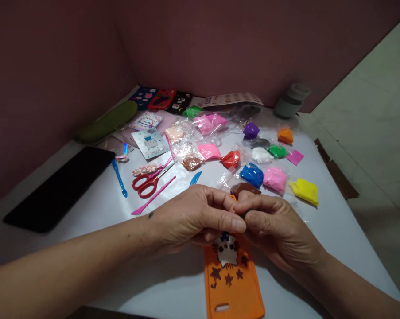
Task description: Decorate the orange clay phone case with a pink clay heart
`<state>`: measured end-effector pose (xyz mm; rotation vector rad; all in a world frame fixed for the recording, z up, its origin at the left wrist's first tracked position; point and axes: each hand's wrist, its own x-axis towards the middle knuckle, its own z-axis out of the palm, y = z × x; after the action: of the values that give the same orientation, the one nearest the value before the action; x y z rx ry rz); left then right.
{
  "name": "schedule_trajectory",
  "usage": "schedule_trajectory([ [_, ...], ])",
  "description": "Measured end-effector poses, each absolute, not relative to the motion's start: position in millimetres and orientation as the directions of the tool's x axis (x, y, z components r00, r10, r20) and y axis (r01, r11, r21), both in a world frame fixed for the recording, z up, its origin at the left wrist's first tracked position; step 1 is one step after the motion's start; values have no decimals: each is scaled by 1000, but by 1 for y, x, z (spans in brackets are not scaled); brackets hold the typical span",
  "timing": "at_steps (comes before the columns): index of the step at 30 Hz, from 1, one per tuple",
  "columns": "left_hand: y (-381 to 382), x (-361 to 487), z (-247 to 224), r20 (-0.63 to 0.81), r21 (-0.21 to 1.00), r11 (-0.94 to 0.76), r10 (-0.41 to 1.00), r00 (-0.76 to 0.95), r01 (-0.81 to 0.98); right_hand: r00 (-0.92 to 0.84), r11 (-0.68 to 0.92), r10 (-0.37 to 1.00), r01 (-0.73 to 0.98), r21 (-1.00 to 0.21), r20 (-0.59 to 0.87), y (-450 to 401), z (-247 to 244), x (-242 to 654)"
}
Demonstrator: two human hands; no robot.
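Note:
My left hand [216, 215] and my right hand [274, 219] meet above an orange phone case [234, 292]. Between the thumb and forefinger of my right hand shows a small dark lump of clay [245, 213]. My left thumb and fingers are pinched together right beside it; whatever they grip is hidden. The case lies under both hands, its upper part partly covered. On it sits a grey-white cat figure [227, 253] with a blue bow, and below that are several dark brown stars [228, 279].
Beyond my hands lie several clay packets, among them blue [252, 175], pink [274, 179] and yellow [305, 191]. Red-handled scissors [146, 184], a pink modelling tool [155, 195] and a black slab [62, 188] are left. A jar [291, 102] stands at the back right.

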<state>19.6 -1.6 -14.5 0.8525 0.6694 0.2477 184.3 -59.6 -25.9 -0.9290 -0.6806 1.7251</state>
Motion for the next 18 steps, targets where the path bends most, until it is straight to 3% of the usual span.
schedule_trajectory([
  [18, 0, 16, -12, -479, 730, 671, 366, 798, 129, -158, -300, 954, -477, -826, -256, -59, -26, 192],
])
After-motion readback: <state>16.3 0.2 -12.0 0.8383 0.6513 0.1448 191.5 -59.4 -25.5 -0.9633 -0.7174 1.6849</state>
